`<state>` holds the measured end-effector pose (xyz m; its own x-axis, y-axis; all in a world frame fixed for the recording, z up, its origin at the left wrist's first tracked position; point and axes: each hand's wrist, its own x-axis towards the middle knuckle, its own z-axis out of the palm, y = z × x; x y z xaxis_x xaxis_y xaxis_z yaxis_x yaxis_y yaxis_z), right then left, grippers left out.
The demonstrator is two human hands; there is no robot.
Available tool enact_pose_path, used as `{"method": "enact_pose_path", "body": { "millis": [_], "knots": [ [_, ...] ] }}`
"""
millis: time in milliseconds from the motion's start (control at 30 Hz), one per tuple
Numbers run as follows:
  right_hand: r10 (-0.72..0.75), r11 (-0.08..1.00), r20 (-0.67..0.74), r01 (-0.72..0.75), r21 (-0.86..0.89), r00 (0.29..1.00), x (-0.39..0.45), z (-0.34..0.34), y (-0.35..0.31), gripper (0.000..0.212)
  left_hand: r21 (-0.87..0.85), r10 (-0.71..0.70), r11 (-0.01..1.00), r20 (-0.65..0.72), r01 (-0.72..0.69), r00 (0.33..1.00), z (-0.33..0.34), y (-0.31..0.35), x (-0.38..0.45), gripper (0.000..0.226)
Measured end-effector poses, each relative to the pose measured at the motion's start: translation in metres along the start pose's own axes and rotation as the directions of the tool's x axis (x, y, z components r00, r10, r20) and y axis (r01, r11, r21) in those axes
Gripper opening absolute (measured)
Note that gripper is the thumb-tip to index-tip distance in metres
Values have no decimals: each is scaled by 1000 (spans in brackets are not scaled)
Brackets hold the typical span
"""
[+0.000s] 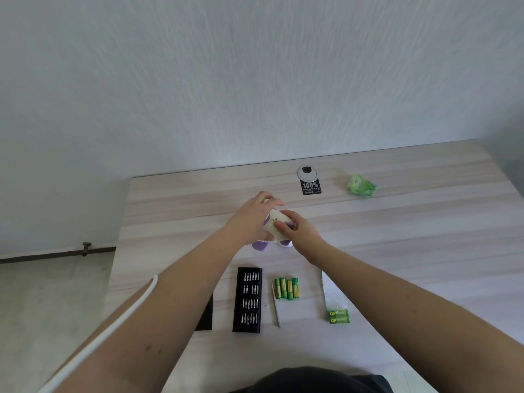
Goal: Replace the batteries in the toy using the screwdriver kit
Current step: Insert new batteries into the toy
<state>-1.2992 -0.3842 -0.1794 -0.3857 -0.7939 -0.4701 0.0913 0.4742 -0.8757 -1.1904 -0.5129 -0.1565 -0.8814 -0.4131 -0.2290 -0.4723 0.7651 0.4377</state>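
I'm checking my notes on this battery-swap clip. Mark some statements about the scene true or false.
1. Both hands hold the toy. True: left hand, right hand.
2. The screwdriver is in the right hand. False: it lies on the table beside the bit case.
3. Loose batteries lie right of the bit case. True.
4. The green wrapper lies on the bit case. False: it lies far right, near the wall.
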Motion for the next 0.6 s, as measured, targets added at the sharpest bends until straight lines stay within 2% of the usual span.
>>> {"method": "enact_pose_path", "body": {
  "millis": [133,233,367,500,600],
  "knots": [
    [16,995,94,-6,-98,995,-9,-1,13,69,3,24,1000,20,-24,1000,-2,-3,-3,87],
    [44,999,180,-48,18,983,-9,-5,15,51,-19,39,999,37,-39,999,-2,-6,-6,88],
    [125,986,127,-137,92,984,3,-9,10,42,-23,55,998,29,-54,998,-1,-7,-6,89],
    [221,963,159,-241,122,962,11,-11,-1,30,-17,71,997,27,-70,997,-2,-8,-6,87],
    [271,953,202,-292,84,941,16,-16,-11,30,-15,77,997,20,-77,997,0,-10,-7,85]
  ]
}}
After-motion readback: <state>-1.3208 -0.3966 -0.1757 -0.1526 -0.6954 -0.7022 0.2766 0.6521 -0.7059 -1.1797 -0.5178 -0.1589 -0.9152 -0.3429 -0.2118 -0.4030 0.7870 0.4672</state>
